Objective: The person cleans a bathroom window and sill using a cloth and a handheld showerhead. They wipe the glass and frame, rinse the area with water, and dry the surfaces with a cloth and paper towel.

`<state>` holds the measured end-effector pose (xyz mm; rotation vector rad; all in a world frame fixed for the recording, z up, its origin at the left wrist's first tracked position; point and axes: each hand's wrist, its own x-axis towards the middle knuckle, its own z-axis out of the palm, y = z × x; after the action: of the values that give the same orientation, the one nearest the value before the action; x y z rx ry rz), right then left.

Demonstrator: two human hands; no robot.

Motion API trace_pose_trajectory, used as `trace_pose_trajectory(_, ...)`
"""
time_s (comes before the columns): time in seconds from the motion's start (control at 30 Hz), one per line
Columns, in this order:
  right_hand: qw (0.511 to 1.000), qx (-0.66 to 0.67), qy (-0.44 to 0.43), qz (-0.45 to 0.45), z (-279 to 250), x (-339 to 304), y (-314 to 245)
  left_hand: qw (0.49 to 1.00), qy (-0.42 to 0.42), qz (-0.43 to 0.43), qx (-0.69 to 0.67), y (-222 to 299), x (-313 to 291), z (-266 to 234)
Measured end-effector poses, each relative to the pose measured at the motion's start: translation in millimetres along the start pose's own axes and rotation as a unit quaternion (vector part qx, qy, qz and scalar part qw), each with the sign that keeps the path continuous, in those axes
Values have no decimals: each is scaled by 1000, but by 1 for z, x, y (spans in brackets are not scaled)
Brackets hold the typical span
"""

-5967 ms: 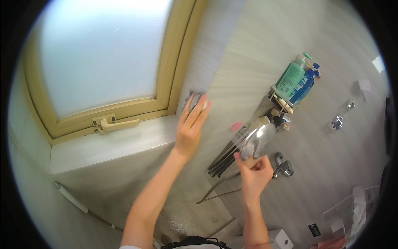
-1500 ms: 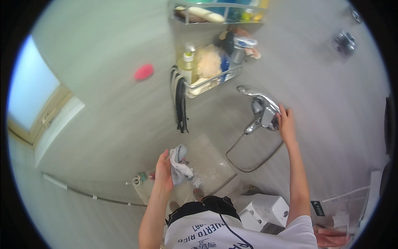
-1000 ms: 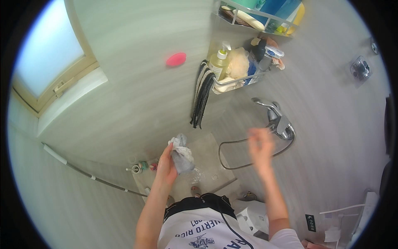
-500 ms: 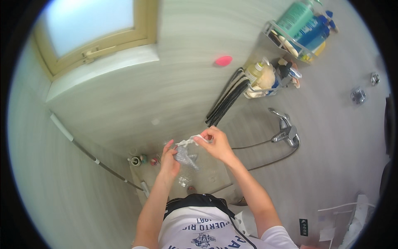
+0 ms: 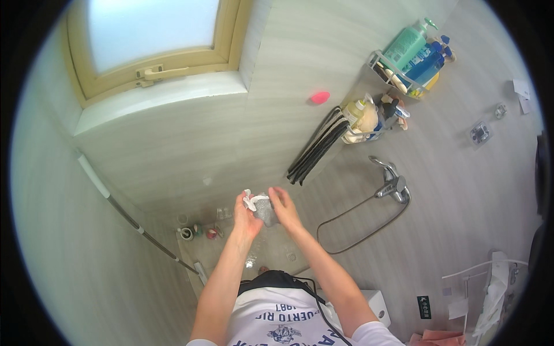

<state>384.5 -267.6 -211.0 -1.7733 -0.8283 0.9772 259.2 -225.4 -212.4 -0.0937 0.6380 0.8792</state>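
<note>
A crumpled, translucent grey mesh-like bag [image 5: 265,214] with a loose white band [image 5: 250,199] hangs between my hands over the floor. My left hand [image 5: 246,220] is closed on it, the band bunched at the fingertips. Against the bag's right side is my right hand [image 5: 284,210], its fingers stretched upward and slightly blurred. Whether those fingers touch the bag cannot be made out clearly.
On the right wall are a chrome mixer tap [image 5: 393,187] with a hose, corner racks of bottles [image 5: 407,49], and a dark striped towel [image 5: 317,147]. A long pole [image 5: 124,213] leans at left. Small containers [image 5: 186,233] stand in the floor corner below the window [image 5: 156,34].
My right hand has let go of the white band it was stretching and moved left beside the bag. The band is gathered at my left hand. The view has shifted slightly.
</note>
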Motion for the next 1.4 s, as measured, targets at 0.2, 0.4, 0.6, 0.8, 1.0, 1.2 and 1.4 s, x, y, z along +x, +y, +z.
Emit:
trace_pose_trajectory(0.2,962,231,-98,111,30,-39,10,966,30,145,210,3,-4,-9)
trace_pose_trajectory(0.4,972,223,4,78,9,-32,29,981,53,147,119,11,50,-51)
trace_pose_trajectory(0.6,891,432,77,114,-85,-33,40,995,40,-90,7,-12,51,-10)
trace_pose_trajectory(0.8,846,506,131,102,-154,-37,62,986,69,-144,49,-92,126,4)
trace_pose_trajectory(1.0,837,509,172,103,-209,-28,94,972,162,-12,170,-151,128,64)
trace_pose_trajectory(1.2,820,519,186,154,-230,5,104,902,72,8,425,-176,138,76)
trace_pose_trajectory(1.4,937,325,72,105,-196,58,93,676,-119,165,709,-169,99,67)
